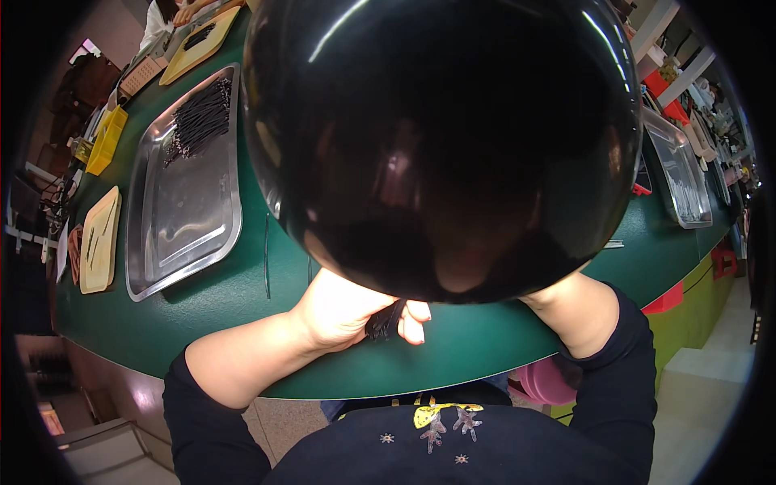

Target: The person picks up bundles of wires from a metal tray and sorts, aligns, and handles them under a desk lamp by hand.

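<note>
A large glossy black dome [440,153] hangs over the middle of the table and hides much of the work area. Below its near edge, my left hand [347,311] is closed round a bundle of thin black wires [384,322], whose ends poke out between the fingers. The far part of this bundle is hidden. My right hand [558,293] reaches under the dome on the right; only its wrist side shows, and its fingers are hidden. Left of my left hand, a thin dark wire [267,257] lies loose on the green table [218,323].
A metal tray [174,242] on the left bears a pile of black wires [202,117]. Beyond its left side are a small cream tray [99,242] and a yellow bin [107,141]. Another metal tray [683,174] stands right. A person's hand [186,14] shows at far left.
</note>
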Motion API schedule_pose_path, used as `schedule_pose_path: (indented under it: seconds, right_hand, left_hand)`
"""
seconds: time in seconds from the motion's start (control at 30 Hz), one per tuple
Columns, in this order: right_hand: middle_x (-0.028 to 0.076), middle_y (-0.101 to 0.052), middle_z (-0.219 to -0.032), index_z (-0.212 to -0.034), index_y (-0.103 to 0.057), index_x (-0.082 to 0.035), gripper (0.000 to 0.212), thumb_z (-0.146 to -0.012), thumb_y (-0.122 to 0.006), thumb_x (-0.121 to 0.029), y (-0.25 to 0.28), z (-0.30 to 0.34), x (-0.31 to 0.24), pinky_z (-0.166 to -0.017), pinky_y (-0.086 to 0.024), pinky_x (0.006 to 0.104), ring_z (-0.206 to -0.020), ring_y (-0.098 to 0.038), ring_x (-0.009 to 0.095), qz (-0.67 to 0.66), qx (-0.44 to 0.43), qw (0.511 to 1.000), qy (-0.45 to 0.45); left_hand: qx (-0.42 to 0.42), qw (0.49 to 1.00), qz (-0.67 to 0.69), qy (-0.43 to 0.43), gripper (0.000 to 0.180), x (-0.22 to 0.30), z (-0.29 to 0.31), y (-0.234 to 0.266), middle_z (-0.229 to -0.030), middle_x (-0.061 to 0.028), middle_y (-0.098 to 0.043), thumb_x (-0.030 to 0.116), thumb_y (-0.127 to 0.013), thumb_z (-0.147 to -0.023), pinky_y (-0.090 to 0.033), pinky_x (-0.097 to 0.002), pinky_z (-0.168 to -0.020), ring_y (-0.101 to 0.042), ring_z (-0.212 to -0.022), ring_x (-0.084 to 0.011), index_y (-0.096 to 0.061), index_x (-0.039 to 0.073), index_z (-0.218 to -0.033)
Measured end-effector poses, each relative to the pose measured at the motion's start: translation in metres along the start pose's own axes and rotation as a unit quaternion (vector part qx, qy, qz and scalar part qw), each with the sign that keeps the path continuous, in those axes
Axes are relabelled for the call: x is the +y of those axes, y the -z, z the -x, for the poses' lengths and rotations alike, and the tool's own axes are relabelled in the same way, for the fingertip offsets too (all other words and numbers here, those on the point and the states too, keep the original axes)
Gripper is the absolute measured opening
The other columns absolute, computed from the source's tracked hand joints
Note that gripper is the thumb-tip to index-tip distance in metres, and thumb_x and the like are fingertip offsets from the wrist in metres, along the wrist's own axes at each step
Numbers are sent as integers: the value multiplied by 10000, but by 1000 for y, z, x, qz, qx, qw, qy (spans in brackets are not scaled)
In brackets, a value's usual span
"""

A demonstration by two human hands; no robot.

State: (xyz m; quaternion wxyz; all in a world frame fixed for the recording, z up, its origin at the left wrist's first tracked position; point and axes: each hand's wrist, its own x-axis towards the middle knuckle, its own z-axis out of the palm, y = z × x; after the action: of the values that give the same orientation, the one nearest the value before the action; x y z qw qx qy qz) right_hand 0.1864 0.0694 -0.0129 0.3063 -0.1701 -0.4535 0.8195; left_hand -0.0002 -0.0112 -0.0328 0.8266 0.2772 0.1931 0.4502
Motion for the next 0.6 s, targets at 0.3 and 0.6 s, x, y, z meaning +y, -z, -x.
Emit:
schedule_pose_path:
  seconds: [0.3,0.6]
  right_hand:
    - [-7,-580,-657,-838,-639,1,142,-867,-600,-133,-6,-4,4,-445,-339,173,-485,-458,25,60,-41,997,-17]
    - [61,-572,-688,-787,-537,-3,199,-929,-473,-126,-12,-5,6,-609,-475,237,-628,-571,115,-110,140,984,16]
  left_hand:
    - [34,995,-94,15,303,1,3,-4,-777,-130,-607,244,-407,-957,-534,-295,-634,-630,-637,-225,-474,-31,-1065]
    - [59,908,-380,-168,185,-2,-2,-10,-677,-41,-554,166,-502,-932,-423,-225,-561,-498,-561,-88,-541,5,-848]
